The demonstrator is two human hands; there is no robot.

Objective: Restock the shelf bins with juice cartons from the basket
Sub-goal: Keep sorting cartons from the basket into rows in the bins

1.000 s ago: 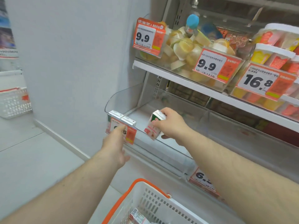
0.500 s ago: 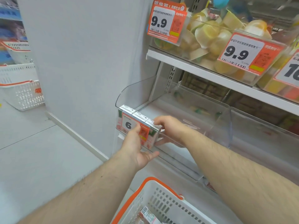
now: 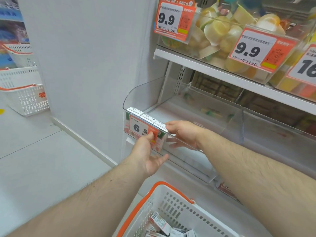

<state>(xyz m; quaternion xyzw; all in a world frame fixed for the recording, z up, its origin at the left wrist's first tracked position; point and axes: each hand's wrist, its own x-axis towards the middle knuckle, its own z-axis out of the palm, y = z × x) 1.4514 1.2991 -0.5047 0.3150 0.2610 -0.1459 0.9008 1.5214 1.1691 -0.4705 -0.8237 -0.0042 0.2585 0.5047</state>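
Note:
Three juice cartons stand in a row at the front left of the clear shelf bin; the rightmost carton is the one my right hand grips, inside the bin, from its right side. My left hand is outside the bin, fingertips pressing the orange 6.5 price tag on the front wall, thumb spread. Below, the white basket with an orange rim holds several more cartons.
The shelf above carries bins of jelly cups with 9.9 tags. A second clear bin adjoins on the right. A white side panel borders the bin's left. Two more white baskets sit on the floor at far left.
My right hand brought a carton down into the bin and set it beside the other two. My left hand stayed on the price tag. The view shifted closer and downward.

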